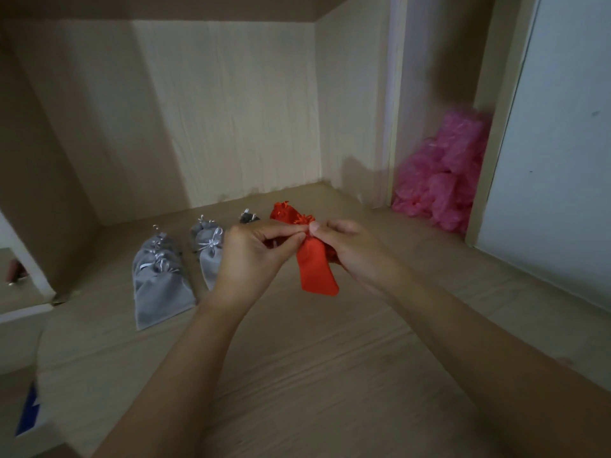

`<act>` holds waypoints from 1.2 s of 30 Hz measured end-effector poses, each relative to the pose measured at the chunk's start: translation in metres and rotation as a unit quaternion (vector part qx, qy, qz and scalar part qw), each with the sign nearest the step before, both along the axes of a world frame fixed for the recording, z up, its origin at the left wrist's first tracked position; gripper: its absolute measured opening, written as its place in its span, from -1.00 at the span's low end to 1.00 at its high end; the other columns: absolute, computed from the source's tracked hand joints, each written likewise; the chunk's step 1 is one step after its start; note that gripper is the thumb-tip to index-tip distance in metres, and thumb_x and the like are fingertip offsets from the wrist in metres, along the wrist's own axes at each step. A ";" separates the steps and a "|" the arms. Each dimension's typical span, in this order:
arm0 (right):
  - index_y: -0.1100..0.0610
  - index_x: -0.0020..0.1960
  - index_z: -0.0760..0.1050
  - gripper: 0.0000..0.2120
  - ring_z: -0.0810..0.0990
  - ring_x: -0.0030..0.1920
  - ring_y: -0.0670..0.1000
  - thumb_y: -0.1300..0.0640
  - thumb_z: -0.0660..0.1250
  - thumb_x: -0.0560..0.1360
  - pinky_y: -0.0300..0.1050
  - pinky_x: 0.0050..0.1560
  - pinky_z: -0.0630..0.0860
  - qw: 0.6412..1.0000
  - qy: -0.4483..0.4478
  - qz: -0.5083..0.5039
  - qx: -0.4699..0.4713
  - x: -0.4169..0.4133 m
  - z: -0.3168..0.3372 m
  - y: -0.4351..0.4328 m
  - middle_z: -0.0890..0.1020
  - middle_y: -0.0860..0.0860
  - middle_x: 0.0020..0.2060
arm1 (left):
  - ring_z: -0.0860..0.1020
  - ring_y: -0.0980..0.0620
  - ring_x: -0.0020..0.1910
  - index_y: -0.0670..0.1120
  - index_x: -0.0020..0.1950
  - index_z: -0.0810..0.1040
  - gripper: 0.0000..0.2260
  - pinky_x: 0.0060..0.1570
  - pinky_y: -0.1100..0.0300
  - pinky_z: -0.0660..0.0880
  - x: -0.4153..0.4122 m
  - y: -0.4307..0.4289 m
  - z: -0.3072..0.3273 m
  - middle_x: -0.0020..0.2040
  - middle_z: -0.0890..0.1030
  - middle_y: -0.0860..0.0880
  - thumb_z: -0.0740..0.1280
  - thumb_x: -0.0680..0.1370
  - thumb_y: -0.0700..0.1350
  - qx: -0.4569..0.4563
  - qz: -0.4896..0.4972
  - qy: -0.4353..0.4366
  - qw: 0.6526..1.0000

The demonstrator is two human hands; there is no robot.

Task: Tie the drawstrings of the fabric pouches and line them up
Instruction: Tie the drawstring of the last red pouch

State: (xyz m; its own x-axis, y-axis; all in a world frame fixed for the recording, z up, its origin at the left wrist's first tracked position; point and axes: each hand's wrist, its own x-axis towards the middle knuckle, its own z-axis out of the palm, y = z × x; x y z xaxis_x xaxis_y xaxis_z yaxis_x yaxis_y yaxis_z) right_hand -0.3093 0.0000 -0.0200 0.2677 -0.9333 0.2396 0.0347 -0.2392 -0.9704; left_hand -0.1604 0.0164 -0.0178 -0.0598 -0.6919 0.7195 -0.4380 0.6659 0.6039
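I hold a red fabric pouch (315, 271) above the wooden surface, its body hanging down toward me. My left hand (254, 256) and my right hand (347, 249) both pinch its gathered top, where the drawstring is. Behind it lies another red pouch (286, 213) with its cord tied. To the left, grey pouches with white drawstrings lie in rows: one overlapping stack (158, 279), a second group (210, 249) partly hidden by my left hand, and a darker one (248, 217) further back.
The pale wooden surface (297, 358) sits inside a cabinet recess with walls at the back and both sides. A heap of pink plastic bags (443, 180) fills the gap at the right. A blue item (29, 411) shows at the lower left edge.
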 end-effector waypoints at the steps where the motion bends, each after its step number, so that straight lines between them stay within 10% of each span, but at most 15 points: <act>1: 0.08 -0.21 0.54 -0.76 0.56 -0.27 -0.10 0.13 0.20 0.59 -0.21 -0.08 0.49 1.000 -0.002 -0.008 -0.003 0.001 0.000 0.000 0.59 -0.02 -0.32 | 0.58 0.34 -0.19 -0.15 -0.03 0.68 -0.84 -0.17 0.50 0.41 -0.001 0.000 -0.001 -0.18 0.65 0.13 0.44 0.42 -0.30 -0.027 0.016 -0.020 0.999; 6: 0.13 -0.26 0.53 -0.77 0.48 -0.23 0.07 0.15 0.26 0.56 -0.02 -0.10 0.43 0.998 0.009 -0.051 -0.034 0.004 0.001 0.001 0.54 0.16 -0.29 | 0.48 0.36 -0.24 -0.13 -0.05 0.70 -0.85 -0.24 0.59 0.29 -0.004 -0.001 -0.002 -0.23 0.67 0.07 0.38 0.45 -0.12 -0.121 0.082 -0.095 0.985; 11: 0.06 -0.24 0.53 -0.78 0.49 -0.34 -0.17 0.24 0.26 0.55 -0.31 -0.22 0.41 0.994 0.019 -0.047 -0.092 0.006 0.006 0.008 0.56 -0.03 -0.36 | 0.51 0.22 -0.26 -0.15 -0.05 0.70 -0.85 -0.24 0.58 0.30 -0.003 -0.004 -0.003 -0.23 0.69 -0.03 0.38 0.46 -0.14 -0.140 0.130 -0.096 0.977; 22: 0.02 -0.13 0.65 -0.80 0.50 -0.27 0.03 0.29 0.35 0.47 -0.20 -0.27 0.38 0.996 -0.083 -0.006 -0.045 0.001 0.001 0.006 0.65 0.01 -0.32 | 0.59 0.10 -0.16 -0.13 -0.02 0.68 -0.80 -0.10 0.19 0.51 -0.007 0.001 -0.002 -0.15 0.68 -0.04 0.34 0.48 -0.06 -0.156 0.111 -0.046 0.980; 36: 0.14 -0.13 0.63 -0.86 0.49 -0.43 -0.20 0.35 0.36 0.45 -0.39 -0.39 0.43 0.989 -0.069 -0.054 -0.116 -0.003 0.007 0.005 0.62 -0.06 -0.42 | 0.64 0.18 -0.09 -0.15 0.03 0.65 -0.84 -0.02 0.39 0.46 -0.013 0.000 -0.003 -0.11 0.68 0.04 0.41 0.46 -0.24 -0.010 0.028 0.119 0.992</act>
